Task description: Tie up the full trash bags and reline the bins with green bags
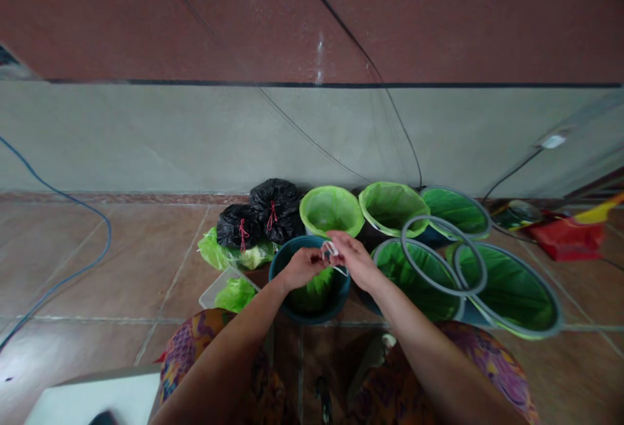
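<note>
Head view: your left hand (301,267) and right hand (355,258) pinch a small white item (331,249) between them, above the teal bin (339,299) with a green bag (314,290) inside.

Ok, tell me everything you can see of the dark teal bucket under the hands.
The bucket is round, dark teal and plastic-looking, with a wide open mouth. It appears to stand upright on the tiled floor, just right of a translucent tray in the picture. Crumpled green film lies inside. The left hand and right hand meet above it at a small whitish item, hiding part of it; whether they touch the bucket is unclear. Its base is hidden.
</note>
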`<state>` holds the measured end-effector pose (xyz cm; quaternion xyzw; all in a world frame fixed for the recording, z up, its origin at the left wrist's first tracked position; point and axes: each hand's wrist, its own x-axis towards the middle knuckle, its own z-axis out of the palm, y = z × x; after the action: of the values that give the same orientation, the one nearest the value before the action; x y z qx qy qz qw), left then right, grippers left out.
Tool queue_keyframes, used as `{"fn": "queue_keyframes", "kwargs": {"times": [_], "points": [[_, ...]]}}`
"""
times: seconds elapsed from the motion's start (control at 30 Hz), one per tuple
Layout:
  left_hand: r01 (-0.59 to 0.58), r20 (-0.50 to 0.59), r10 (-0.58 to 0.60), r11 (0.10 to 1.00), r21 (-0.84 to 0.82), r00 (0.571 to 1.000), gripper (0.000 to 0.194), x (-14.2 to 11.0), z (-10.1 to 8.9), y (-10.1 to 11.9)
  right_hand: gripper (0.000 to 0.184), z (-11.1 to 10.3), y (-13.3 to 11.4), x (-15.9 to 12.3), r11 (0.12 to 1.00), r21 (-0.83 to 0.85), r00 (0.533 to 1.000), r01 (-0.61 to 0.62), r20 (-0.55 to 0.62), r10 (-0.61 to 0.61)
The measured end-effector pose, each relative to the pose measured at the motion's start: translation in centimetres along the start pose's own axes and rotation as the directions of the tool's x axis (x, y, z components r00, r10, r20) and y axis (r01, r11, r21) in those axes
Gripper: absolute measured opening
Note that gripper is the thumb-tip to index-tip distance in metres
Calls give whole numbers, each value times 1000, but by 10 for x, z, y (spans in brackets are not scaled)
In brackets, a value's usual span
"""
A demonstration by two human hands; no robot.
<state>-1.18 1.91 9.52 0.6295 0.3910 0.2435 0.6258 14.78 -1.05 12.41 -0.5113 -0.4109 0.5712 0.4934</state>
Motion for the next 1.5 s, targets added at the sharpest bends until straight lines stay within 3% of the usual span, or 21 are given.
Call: {"fn": "queue_keyframes", "kwargs": {"times": [0.1, 0.13, 0.2, 0.27, 0.37, 0.43, 0.57, 0.67, 0.8, 0.87, 1.03, 1.23, 1.4, 1.5], "points": [[-10, -37, 10, 1000, -3, 999, 17, 0, 0, -1, 49, -2, 8, 3, 998, 34, 983, -51, -175, 56], [-15, -54, 15, 1000, -2, 998, 16, 1, -1, -2, 46, -3, 11, 3, 995, -35, 983, -93, -163, 86], [-14, -71, 14, 1000, -4, 997, 13, 3, -2, -4, 39, -3, 18, 1, 963, -233, 990, -138, -26, 136], [0, -90, -3, 1000, -29, 996, 12, 5, -2, -6, 31, -3, 22, -2, 901, -432, 986, -50, 121, 113], [48, -148, -69, 989, -143, 987, 9, 5, -2, -7, 20, -4, 20, -5, 753, -647, 989, 118, 142, -33], [92, -172, -138, 964, -251, 975, 12, 4, -1, -6, 21, -6, 16, -6, 691, -710, 991, 133, 105, -82], [142, -182, -221, 918, -371, 958, 15, 1, -2, -4, 26, -7, 10, -7, 704, -689, 982, 172, 179, -65], [84, -231, -140, 968, -235, 963, 10, 1, -6, -3, 26, -6, 12, -8, 674, -717, 971, 180, 241, -3], [-17, -200, 45, 990, 136, 979, 5, 2, -10, 1, 23, -6, 14, -5, 600, -792, 987, 115, 159, 21], [-54, -172, 94, 974, 221, 981, 7, 3, -11, 1, 22, -7, 15, -4, 585, -804, 992, 105, 128, -2], [-132, -160, 187, 943, 307, 969, 16, 2, -7, -4, 27, -4, 18, -1, 638, -763, 994, 108, 75, -78], [-191, -208, 277, 914, 357, 938, 26, 1, 1, -7, 26, 2, 28, 0, 869, -494, 996, 21, 81, 23], [-110, -286, 228, 919, 378, 931, 20, -1, 3, -5, 31, 4, 32, -1, 942, -316, 988, -110, 65, 137], [-73, -260, 181, 924, 376, 948, 12, -2, 2, -4, 31, 2, 34, -1, 941, -311, 988, -132, 39, 151]]}}
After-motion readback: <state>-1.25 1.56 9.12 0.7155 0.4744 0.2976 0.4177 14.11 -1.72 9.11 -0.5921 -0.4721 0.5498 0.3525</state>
